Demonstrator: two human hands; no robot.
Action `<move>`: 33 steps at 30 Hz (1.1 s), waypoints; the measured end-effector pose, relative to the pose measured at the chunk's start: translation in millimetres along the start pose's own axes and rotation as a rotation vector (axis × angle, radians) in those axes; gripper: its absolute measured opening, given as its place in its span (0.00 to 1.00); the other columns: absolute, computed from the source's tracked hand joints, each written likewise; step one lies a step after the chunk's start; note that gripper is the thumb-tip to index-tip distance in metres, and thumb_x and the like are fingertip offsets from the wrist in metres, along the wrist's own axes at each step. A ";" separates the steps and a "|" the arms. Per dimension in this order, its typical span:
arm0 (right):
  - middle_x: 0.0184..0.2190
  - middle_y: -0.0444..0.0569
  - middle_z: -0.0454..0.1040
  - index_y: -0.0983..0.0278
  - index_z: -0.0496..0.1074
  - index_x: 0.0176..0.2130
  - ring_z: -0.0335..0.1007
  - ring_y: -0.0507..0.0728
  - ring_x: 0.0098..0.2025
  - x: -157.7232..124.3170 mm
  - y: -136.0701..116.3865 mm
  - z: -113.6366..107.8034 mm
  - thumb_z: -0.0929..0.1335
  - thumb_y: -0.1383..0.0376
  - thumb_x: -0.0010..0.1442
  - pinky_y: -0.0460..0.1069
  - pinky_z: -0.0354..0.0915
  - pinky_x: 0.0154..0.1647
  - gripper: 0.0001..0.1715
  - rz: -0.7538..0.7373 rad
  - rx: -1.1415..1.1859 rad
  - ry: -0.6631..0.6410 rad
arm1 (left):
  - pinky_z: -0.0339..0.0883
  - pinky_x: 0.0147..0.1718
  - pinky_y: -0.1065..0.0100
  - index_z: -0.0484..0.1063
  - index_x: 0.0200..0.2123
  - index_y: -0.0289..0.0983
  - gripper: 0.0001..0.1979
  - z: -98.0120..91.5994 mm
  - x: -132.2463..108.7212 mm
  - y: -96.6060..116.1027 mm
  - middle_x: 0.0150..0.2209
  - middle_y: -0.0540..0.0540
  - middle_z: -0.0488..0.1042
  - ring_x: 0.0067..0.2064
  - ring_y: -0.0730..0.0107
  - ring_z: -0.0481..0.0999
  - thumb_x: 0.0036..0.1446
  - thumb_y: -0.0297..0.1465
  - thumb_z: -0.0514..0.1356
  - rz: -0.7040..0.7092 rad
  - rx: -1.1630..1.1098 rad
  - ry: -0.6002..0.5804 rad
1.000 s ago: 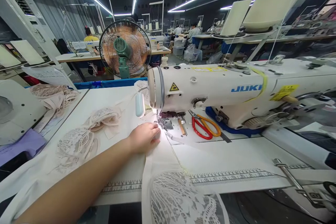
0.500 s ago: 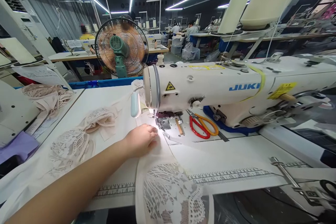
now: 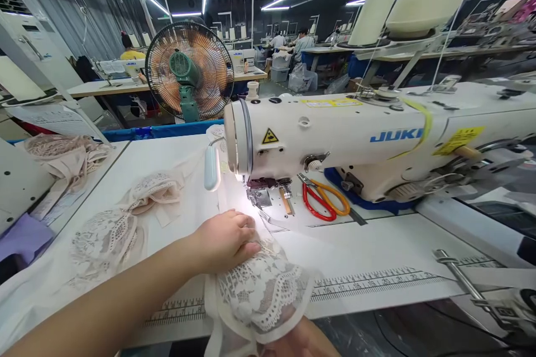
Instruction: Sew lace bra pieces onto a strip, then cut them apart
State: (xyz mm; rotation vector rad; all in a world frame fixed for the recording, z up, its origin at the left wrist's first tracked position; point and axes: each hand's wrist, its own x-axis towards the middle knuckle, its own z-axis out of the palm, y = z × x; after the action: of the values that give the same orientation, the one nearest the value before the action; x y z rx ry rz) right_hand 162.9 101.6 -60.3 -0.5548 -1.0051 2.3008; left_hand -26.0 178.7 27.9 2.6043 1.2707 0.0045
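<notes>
My left hand [image 3: 226, 240] rests palm down on a pale lace fabric piece [image 3: 259, 284], fingers curled over its upper edge just in front of the presser foot [image 3: 259, 198] of the white JUKI sewing machine [image 3: 355, 134]. My right hand [image 3: 299, 340] shows only partly at the bottom edge, under the lace, lifting its lower end; its fingers are hidden. The fabric runs from the needle area down to the table's front edge.
Red- and orange-handled scissors [image 3: 324, 201] lie under the machine arm. Lace pieces [image 3: 125, 217] sit on the table at left, more fabric [image 3: 62, 150] beyond. A standing fan [image 3: 188, 72] is behind. A metal rod [image 3: 456, 279] lies at right. Other workers sit far back.
The lace end of the fabric has been raised and bunched toward the machine. My right hand has come into view beneath it. My left hand slid slightly back toward me.
</notes>
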 end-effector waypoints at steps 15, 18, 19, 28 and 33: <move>0.45 0.51 0.75 0.60 0.69 0.48 0.70 0.56 0.45 38.0 -6.4 38.9 0.76 0.51 0.43 0.51 0.65 0.44 0.35 -0.124 0.519 0.063 | 0.68 0.44 0.62 0.74 0.41 0.37 0.20 -2.8 12.3 -23.3 0.48 0.41 0.73 0.47 0.57 0.72 0.63 0.39 0.46 -0.017 0.033 -0.027; 0.43 0.50 0.75 0.59 0.70 0.47 0.69 0.58 0.47 45.7 -5.6 43.4 0.76 0.53 0.42 0.52 0.65 0.44 0.33 -0.137 0.573 0.105 | 0.68 0.44 0.62 0.75 0.41 0.37 0.19 -4.0 14.9 -28.4 0.49 0.41 0.73 0.47 0.58 0.73 0.63 0.39 0.47 0.001 0.059 -0.011; 0.42 0.49 0.75 0.59 0.70 0.46 0.69 0.58 0.47 48.3 -5.2 44.9 0.76 0.54 0.43 0.52 0.65 0.44 0.31 -0.145 0.590 0.116 | 0.67 0.45 0.63 0.75 0.42 0.36 0.19 -4.4 15.7 -30.3 0.49 0.41 0.73 0.48 0.58 0.73 0.63 0.39 0.47 0.005 0.069 -0.009; 0.39 0.48 0.76 0.60 0.72 0.43 0.69 0.56 0.44 66.0 -3.2 52.2 0.75 0.60 0.45 0.51 0.67 0.43 0.25 -0.180 0.668 0.185 | 0.65 0.49 0.60 0.72 0.48 0.33 0.21 -1.0 21.1 -42.3 0.52 0.38 0.72 0.51 0.55 0.71 0.63 0.40 0.49 0.007 0.168 0.001; 0.39 0.48 0.76 0.59 0.72 0.43 0.69 0.58 0.46 69.9 0.1 51.3 0.75 0.59 0.44 0.51 0.67 0.43 0.25 -0.174 0.651 0.217 | 0.66 0.48 0.58 0.74 0.44 0.33 0.20 2.1 23.5 -40.7 0.50 0.38 0.72 0.47 0.55 0.73 0.62 0.40 0.50 0.002 0.221 0.003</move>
State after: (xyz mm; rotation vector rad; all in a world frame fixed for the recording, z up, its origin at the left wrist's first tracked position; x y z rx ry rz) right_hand 80.9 119.2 -37.9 -0.4067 -0.1635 2.1800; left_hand -42.8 220.5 14.6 2.7898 1.3391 -0.1389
